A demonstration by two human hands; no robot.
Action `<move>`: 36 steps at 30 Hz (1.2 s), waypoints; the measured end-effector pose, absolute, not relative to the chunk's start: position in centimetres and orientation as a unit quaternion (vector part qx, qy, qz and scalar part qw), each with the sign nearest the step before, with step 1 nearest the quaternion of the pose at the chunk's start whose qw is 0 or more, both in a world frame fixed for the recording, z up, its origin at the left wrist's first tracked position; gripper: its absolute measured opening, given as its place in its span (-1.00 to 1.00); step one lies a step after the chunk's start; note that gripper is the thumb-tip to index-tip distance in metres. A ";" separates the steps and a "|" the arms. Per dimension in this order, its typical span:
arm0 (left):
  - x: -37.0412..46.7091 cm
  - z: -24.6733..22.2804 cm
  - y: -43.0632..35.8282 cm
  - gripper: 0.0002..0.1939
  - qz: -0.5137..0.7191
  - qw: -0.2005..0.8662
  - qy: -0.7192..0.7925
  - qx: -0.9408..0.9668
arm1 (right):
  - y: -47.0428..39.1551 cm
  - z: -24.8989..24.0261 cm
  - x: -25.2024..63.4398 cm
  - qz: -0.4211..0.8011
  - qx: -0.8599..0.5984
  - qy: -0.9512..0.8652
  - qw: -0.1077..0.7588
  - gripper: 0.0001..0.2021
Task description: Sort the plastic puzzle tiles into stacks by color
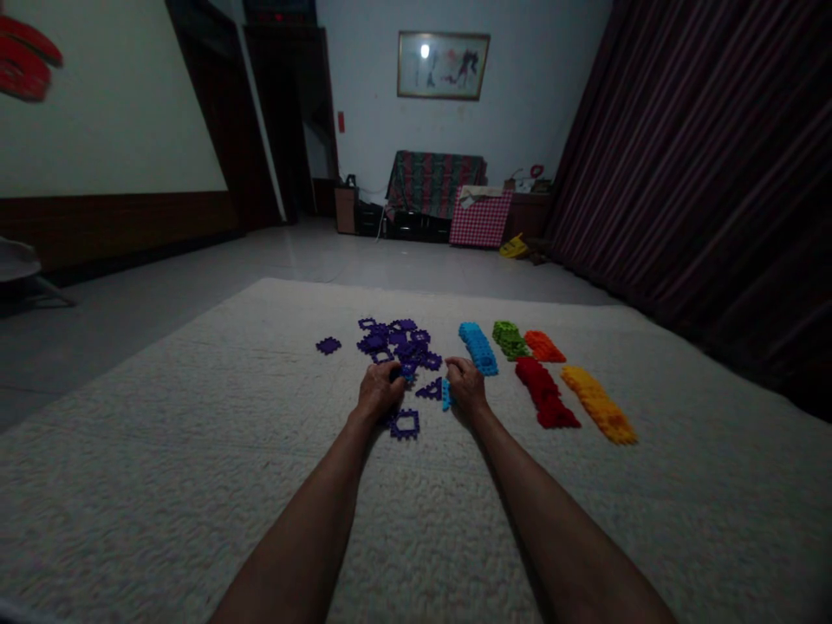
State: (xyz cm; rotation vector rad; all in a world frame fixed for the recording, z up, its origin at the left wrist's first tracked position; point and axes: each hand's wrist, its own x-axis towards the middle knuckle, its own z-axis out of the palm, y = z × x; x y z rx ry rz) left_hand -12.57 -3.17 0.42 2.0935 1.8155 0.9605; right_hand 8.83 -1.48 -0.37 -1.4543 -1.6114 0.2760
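My left hand (382, 388) is closed with curled fingers at the near edge of a loose heap of purple interlocking plastic tiles (398, 340). What its fingers hold is hidden; a bit of blue shows beside the fingertips. My right hand (465, 381) is also closed, its fingers bent over a light blue interlocking tile (445, 394) that sticks out at its left side. Between the hands lies a purple triangular tile (430, 390). A purple square frame tile (406, 423) rests just in front of my left wrist.
Right of the hands lie rows of overlapping tiles: blue (478, 348), green (510, 340), orange (544, 346), red (546, 394) and yellow (598, 405). One purple tile (328, 345) sits apart at left. All are on a pale quilted mat (195, 390). A dark curtain (702, 156) hangs at right.
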 end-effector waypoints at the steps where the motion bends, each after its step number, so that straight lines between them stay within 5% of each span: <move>1: -12.6 0.7 -3.3 -0.60 0.315 0.121 0.617 0.711 | -1.6 -0.3 8.8 0.116 -0.593 -0.654 0.455 -0.68; 13: -11.4 3.0 -7.0 -0.57 0.214 0.161 0.649 0.712 | -8.3 0.0 8.2 0.116 -0.616 -0.688 0.364 -0.52; 20: -10.4 1.0 -10.4 -0.61 0.284 0.068 0.635 0.715 | -11.1 0.3 7.6 0.050 -0.617 -0.722 0.308 -0.61; 36: -10.7 1.1 -10.0 -0.62 0.335 0.093 0.649 0.676 | -11.2 0.2 7.9 0.025 -0.568 -0.783 0.252 -0.61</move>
